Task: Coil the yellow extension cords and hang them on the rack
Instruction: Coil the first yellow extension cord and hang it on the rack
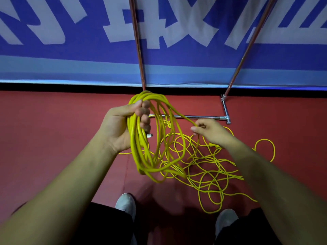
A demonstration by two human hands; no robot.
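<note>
My left hand [123, 124] grips a bundle of yellow cord loops [139, 156] that hang down from its fist, with a metal plug tip sticking out below the fingers. My right hand [210, 131] pinches a single strand of the same yellow cord, which runs from the top of the coil across to its fingertips. A tangle of loose yellow cord [208, 170] lies on the red floor below and to the right of both hands. The metal rack [224, 110] stands just beyond, with its base bars on the floor and two uprights rising out of view.
A blue banner with large white characters [70, 41] covers the wall behind the rack. The floor [53, 129] is red. My two grey shoes [125, 204] stand at the bottom edge, close to the cord tangle.
</note>
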